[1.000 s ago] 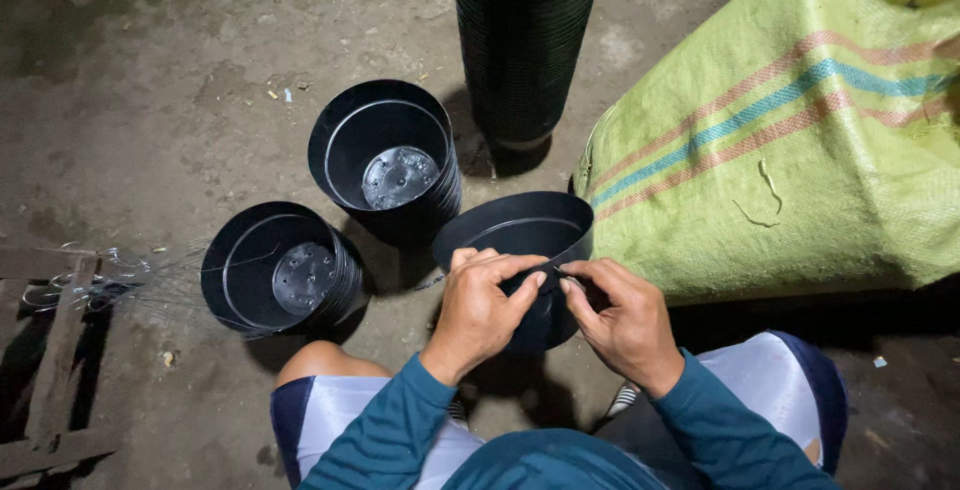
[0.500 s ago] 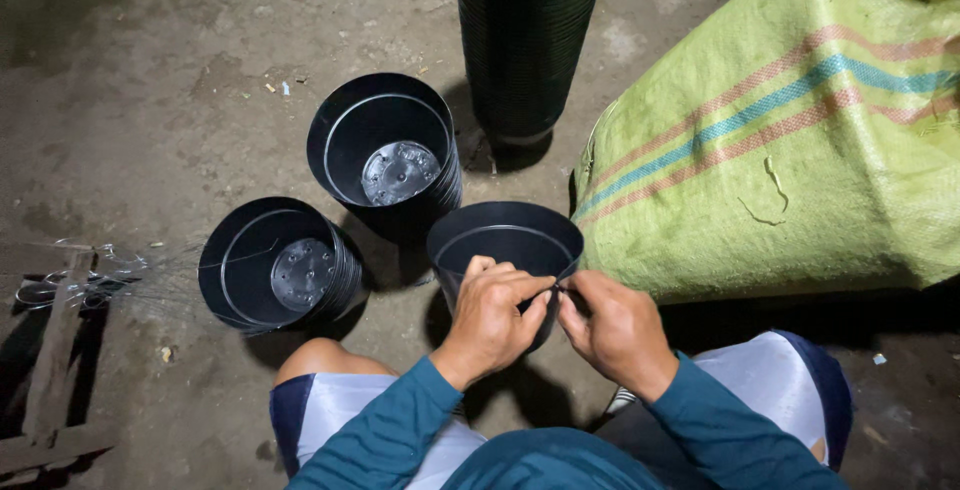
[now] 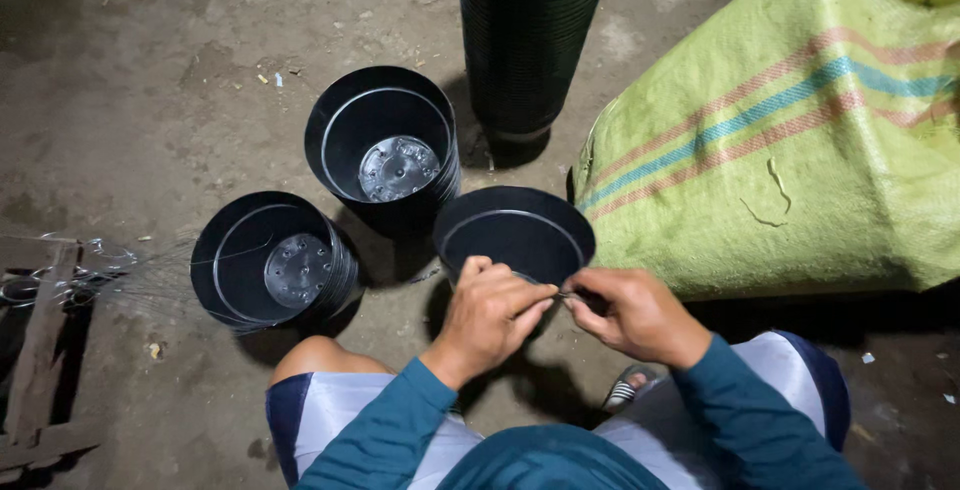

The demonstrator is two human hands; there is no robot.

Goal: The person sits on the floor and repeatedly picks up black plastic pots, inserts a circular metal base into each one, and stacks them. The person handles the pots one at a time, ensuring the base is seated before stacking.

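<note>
A black plastic pot (image 3: 512,230) is held in front of me, its mouth facing up. My left hand (image 3: 492,312) pinches its near rim, fingers closed on the edge. My right hand (image 3: 630,312) meets it from the right, fingertips pinched on the same rim; a thin wire may run between the fingers, though I cannot tell. Two stacks of the same black pots stand on the ground to the left, one (image 3: 388,142) further away and one (image 3: 272,262) nearer.
A tall stack of black pots (image 3: 530,35) rises at the top centre. A large yellow-green woven sack (image 3: 800,140) with coloured stripes lies at the right. Wooden slats and thin wire (image 3: 50,300) lie at the left. The floor is bare concrete.
The held pot has tipped from tilted to mouth-up and dropped slightly. Both hands have come closer together on its near rim.
</note>
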